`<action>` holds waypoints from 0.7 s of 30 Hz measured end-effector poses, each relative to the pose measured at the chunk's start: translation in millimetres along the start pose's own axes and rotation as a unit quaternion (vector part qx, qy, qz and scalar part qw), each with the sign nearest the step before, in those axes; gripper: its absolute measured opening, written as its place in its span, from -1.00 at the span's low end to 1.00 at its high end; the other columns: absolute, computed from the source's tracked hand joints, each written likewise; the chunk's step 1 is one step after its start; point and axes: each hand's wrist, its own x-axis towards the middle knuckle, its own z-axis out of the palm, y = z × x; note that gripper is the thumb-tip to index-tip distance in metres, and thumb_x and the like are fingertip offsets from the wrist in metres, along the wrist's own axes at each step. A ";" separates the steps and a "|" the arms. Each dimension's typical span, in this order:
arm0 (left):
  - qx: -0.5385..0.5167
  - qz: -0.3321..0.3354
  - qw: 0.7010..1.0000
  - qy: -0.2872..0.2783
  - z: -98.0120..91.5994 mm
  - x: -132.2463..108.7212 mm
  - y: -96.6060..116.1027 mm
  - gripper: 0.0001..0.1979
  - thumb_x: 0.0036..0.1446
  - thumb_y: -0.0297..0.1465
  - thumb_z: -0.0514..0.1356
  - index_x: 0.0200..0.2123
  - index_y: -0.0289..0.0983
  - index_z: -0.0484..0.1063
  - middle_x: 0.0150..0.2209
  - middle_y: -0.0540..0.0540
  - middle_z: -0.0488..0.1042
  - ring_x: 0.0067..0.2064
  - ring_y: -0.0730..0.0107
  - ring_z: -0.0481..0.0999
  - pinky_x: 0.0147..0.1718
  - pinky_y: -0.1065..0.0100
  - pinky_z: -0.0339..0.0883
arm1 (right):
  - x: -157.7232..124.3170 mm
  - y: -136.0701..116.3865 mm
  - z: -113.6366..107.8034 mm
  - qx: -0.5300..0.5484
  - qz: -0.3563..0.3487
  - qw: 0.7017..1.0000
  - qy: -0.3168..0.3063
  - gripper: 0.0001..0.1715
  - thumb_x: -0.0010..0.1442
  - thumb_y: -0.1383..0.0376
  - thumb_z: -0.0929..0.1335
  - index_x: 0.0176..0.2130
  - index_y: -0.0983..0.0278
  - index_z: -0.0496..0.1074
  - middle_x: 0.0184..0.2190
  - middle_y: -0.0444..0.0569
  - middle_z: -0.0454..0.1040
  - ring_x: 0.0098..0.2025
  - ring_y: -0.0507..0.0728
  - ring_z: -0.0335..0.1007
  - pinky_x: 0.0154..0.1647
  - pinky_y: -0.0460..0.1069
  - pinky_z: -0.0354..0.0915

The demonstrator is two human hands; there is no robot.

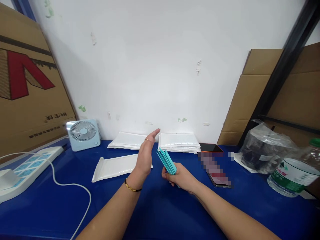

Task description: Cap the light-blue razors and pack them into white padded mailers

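My right hand [181, 178] is closed around a bundle of several flat turquoise sticks [167, 161], whose upper ends fan out slightly up and to the left. Just left of them my left hand [145, 153] is held upright, fingers stretched out and palm turned toward the sticks, with nothing in it. A single white padded envelope [115, 166] lies flat on the blue table, partly hidden behind my left wrist. Behind my hands, against the wall, are two stacks of white padded envelopes, a left stack [127, 140] and a right stack [178, 141].
At the left stand a light blue fan [83, 135] and a white power strip [32, 170] with a cable [87, 191] crossing the blue table [160, 216]. To the right lie phones [211, 147], a clear plastic bag [265, 150] and a water bottle [295, 173]. Cardboard [27, 116] flanks the wall.
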 end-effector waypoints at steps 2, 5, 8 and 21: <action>0.006 -0.013 0.996 -0.087 11.0 -3.6 12.3 -0.56 0.23 -0.26 -0.20 0.04 -0.24 0.29 0.09 -0.05 0.29 0.15 0.30 0.18 0.15 0.19 0.01 | -1.3 2.0 3.0 -0.005 -0.013 1.000 -0.001 -0.86 -0.03 0.27 0.35 -0.45 0.31 0.32 -0.65 -0.22 0.24 -0.65 -0.07 0.13 -0.64 -0.15 0.15; 0.040 -0.011 0.986 -0.160 17.7 -5.8 23.6 -0.55 0.23 -0.20 -0.19 0.00 -0.23 0.34 0.06 -0.06 0.33 0.15 0.29 0.20 0.15 0.22 0.02 | -3.3 1.5 2.4 -0.004 -0.018 1.000 0.008 -0.83 -0.05 0.26 0.37 -0.46 0.31 0.33 -0.67 -0.22 0.22 -0.67 -0.07 0.10 -0.66 -0.15 0.11; 0.120 0.001 0.992 -0.039 3.9 -2.3 12.7 -0.52 0.24 -0.21 -0.25 0.16 -0.20 0.08 0.19 -0.05 0.12 0.21 0.32 0.05 0.17 0.20 -0.07 | -4.0 -3.7 -7.5 0.009 -0.021 0.999 0.049 -0.78 -0.03 0.19 0.37 -0.42 0.31 0.37 -0.65 -0.21 0.23 -0.67 -0.07 0.10 -0.66 -0.14 0.09; 0.520 -0.244 0.777 -0.257 -38.9 -32.2 -41.6 -0.22 -0.12 0.08 0.06 0.18 0.05 -0.05 0.06 -0.22 0.24 0.04 -0.11 0.24 -0.16 -0.19 0.14 | 9.3 14.8 -52.7 0.141 -0.125 0.938 0.291 -0.62 -0.04 0.08 0.40 -0.30 0.30 0.36 -0.63 -0.17 0.28 -0.56 0.02 0.21 -0.50 -0.04 0.20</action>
